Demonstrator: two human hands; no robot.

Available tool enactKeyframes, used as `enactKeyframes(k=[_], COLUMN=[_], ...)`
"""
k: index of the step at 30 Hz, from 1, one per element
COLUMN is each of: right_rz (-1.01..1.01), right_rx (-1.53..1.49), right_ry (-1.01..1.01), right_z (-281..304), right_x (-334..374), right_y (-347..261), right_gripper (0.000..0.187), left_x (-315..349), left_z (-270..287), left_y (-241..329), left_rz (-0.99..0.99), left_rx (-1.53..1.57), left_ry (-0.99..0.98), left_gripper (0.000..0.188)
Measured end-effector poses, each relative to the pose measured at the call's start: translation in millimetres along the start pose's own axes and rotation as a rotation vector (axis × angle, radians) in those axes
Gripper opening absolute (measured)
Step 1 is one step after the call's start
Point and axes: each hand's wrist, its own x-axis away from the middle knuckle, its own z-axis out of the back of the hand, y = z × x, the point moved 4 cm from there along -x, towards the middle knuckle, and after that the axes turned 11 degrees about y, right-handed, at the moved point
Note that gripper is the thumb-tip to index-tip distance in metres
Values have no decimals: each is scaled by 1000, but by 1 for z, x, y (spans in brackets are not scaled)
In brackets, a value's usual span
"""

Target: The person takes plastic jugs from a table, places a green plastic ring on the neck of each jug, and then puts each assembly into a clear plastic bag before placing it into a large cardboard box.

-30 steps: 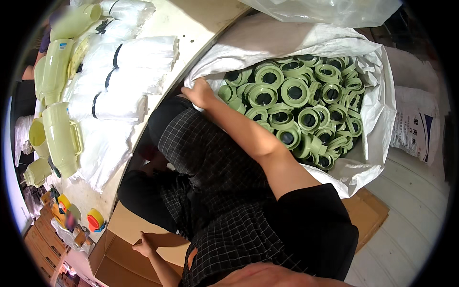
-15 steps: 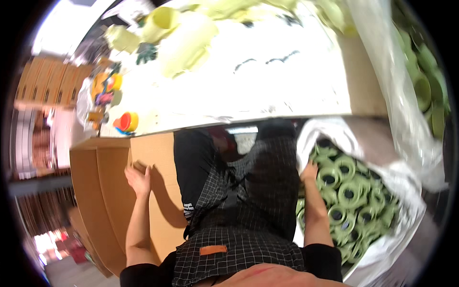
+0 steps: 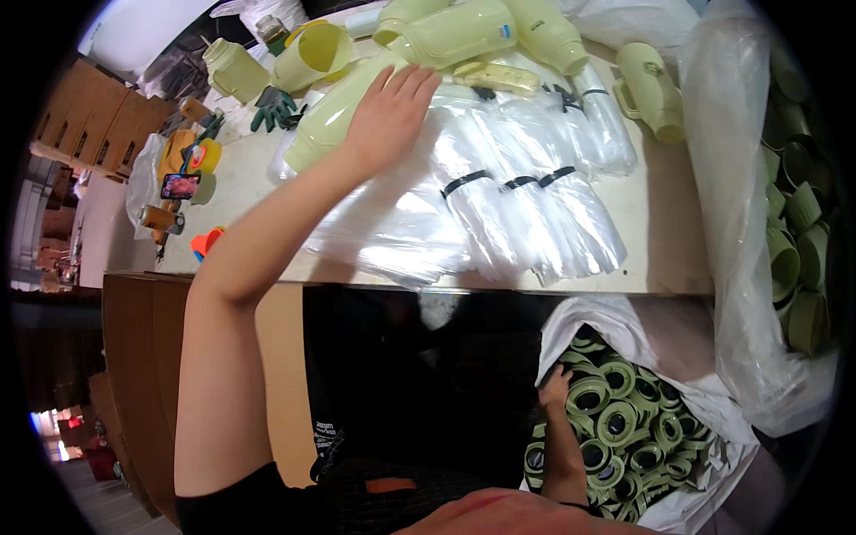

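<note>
Two hands, and they're doing totally different stuff. Left hand (image 3: 390, 105) is stretched way out over the table (image 3: 664, 254), palm down, fingers spread flat, resting on a pale yellow-green bottle (image 3: 343, 111) that lies on its side at the far end of the clear plastic bags (image 3: 499, 192). It's open, pressing on top rather than gripping. The arm runs almost straight from the table's near edge up to that bottle.

Right hand (image 3: 555, 390) is down below the table's near edge, tucked into the white sack (image 3: 624, 334) of green ring caps (image 3: 629, 423). Fingers are curled at the sack's rim among the caps, but I can't tell whether it actually has one in hand.

Room-wise: the bags, bundled with black ties, cover most of the table's middle, leaving a bare strip along the near edge and toward the right. More pale bottles (image 3: 481, 27) crowd the table's far edge. Right of the table hangs a big clear bag of green cups (image 3: 789, 241). Left of the table sits a brown cardboard box (image 3: 134, 357), with small orange and yellow bits (image 3: 192, 160) on the table's left end.
</note>
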Motion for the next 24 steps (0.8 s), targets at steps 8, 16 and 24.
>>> enactKeyframes(k=[8,16,24], right_rz=[-66,242,1147], right_rx=[-820,-1340,-1149], right_ry=[357,567,844], right_z=[88,189,281], right_x=[117,120,180], right_y=[49,-78,-259], right_gripper=[71,74,82], left_x=[8,192,248], left_z=[70,284,240], left_y=[-3,-55,54], left_rz=[-177,1182,1615], left_rx=[-172,728,1515], left_ry=[-449,371,456], left_gripper=[13,27,31])
